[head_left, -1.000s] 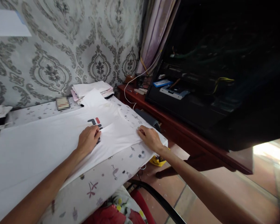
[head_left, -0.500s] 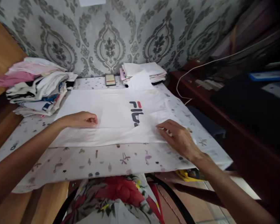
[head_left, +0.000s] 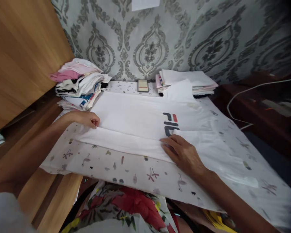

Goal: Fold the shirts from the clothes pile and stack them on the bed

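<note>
A white T-shirt [head_left: 131,113] with a dark and red printed logo lies on a patterned tablecloth [head_left: 126,166]. Its near side is folded over in a long strip that partly covers the print. At the shirt's left end my left hand [head_left: 89,119] is closed, its fingers pinching the fold's edge. My right hand [head_left: 181,150] has thumb and fingers together on the fold just below the logo, gripping the cloth there. One sleeve spreads out to the right of my right hand.
A tall pile of folded clothes [head_left: 80,85] is at the back left, a lower pile [head_left: 199,79] at the back right. Between them sits a small framed box [head_left: 143,85]. A white cable [head_left: 235,97] hangs at the right.
The view has turned left. The near strip is folded further over the print, my left hand now sits at the shirt's left end, and a sleeve has spread out at the right.
</note>
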The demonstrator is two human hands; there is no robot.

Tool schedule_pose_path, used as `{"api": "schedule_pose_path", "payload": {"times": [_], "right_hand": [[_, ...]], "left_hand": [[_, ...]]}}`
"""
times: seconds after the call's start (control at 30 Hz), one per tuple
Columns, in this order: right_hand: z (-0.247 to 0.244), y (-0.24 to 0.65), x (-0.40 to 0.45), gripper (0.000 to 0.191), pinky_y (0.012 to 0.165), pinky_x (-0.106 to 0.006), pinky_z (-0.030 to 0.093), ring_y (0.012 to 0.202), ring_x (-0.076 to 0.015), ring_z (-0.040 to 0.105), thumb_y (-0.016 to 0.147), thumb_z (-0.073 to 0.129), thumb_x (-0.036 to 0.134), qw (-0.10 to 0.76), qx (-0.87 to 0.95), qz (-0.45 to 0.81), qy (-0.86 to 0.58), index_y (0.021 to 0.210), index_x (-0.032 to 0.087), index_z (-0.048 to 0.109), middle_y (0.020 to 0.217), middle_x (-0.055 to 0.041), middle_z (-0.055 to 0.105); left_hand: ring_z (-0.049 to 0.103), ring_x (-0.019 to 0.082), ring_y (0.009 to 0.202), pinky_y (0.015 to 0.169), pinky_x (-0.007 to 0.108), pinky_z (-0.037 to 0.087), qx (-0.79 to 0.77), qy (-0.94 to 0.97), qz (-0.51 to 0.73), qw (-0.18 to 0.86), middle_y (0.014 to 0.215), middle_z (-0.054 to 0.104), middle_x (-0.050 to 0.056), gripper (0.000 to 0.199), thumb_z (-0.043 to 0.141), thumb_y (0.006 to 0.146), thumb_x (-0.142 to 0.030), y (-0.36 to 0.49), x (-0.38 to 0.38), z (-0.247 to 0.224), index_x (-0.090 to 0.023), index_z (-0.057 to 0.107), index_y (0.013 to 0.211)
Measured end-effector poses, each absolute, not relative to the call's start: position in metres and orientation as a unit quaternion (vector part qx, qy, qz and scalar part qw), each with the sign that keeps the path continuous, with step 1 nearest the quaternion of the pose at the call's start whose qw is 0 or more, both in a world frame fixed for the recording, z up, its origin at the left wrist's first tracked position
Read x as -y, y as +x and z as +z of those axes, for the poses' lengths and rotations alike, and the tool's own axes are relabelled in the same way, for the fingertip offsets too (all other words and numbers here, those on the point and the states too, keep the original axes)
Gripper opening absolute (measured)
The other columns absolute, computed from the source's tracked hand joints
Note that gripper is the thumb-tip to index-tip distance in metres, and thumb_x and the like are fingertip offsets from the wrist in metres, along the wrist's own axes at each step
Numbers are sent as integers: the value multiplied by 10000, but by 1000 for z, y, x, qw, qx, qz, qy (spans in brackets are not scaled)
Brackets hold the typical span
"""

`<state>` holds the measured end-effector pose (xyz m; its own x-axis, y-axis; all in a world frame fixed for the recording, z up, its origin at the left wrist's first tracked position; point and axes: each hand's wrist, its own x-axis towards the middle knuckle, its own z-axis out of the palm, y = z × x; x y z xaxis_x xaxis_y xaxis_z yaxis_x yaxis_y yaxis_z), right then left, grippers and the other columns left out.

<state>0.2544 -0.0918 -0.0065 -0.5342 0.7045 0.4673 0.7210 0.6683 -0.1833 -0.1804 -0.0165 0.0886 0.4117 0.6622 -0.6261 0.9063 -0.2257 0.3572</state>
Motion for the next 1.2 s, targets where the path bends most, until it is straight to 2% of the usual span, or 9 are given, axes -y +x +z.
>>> {"api": "schedule_pose_path", "payload": {"times": [0.17,0.27,0.33,0.43,0.57,0.67,0.83,1.03,1.2], "right_hand": [[-6,255,91,293,720,-353,572,871,-237,675,999,444,312,270,876,-29,-397,1080,195,700,967,-103,679],[-4,251,92,280,726,-352,572,870,-235,676,998,443,308,275,873,-33,-401,1072,213,696,981,-98,683],[-3,246,93,274,752,-370,569,875,-241,670,998,440,300,283,868,-46,-406,1066,217,693,984,-102,685],[-7,240,93,298,845,-435,554,977,-274,654,1003,430,321,285,873,-70,-389,1132,206,673,1080,-132,685],[-20,239,90,394,979,-514,495,1255,-329,546,1013,414,391,252,892,-76,-367,1307,193,587,1371,-165,580],[-26,242,88,425,1041,-510,460,1362,-319,464,1015,421,393,239,897,-68,-366,1368,194,547,1445,-155,532],[-20,246,90,414,1065,-486,462,1358,-287,484,1005,455,380,232,896,-63,-373,1369,217,566,1444,-133,551],[-6,246,98,376,1062,-494,491,1352,-281,504,994,477,323,213,888,-19,-407,1328,206,602,1443,-143,556],[10,257,87,411,1133,-497,434,1401,-256,457,993,470,310,188,880,23,-435,1384,221,558,1498,-124,509]], "left_hand": [[553,157,738,644,224,412,-558,753,-174,301,786,600,9,183,566,754,-296,-212,19,89,-161,594,874],[601,209,892,792,292,460,-608,769,-137,143,918,652,54,175,522,825,-243,-194,32,88,-173,614,955],[593,245,1052,924,361,453,-612,788,-46,42,1074,663,93,233,468,897,-245,-167,46,79,-182,611,1069],[523,221,1260,1076,375,400,-551,828,81,62,1356,585,124,367,368,985,-292,-123,67,54,-169,523,1294],[291,226,1489,1214,420,239,-557,824,58,88,1595,366,136,531,340,1016,-425,-111,85,20,-145,400,1464],[191,230,1531,1235,482,167,-624,778,30,64,1639,278,115,587,286,1025,-473,-140,88,11,-164,342,1522],[187,232,1533,1225,506,201,-676,736,0,36,1643,260,96,632,246,1014,-504,-181,87,12,-172,333,1544],[292,267,1498,1182,548,297,-674,738,15,-31,1598,358,105,603,288,985,-459,-189,84,-3,-186,431,1504],[345,273,1474,1175,537,335,-622,779,30,-70,1581,377,114,614,285,968,-444,-154,66,-1,-181,461,1494]]}}
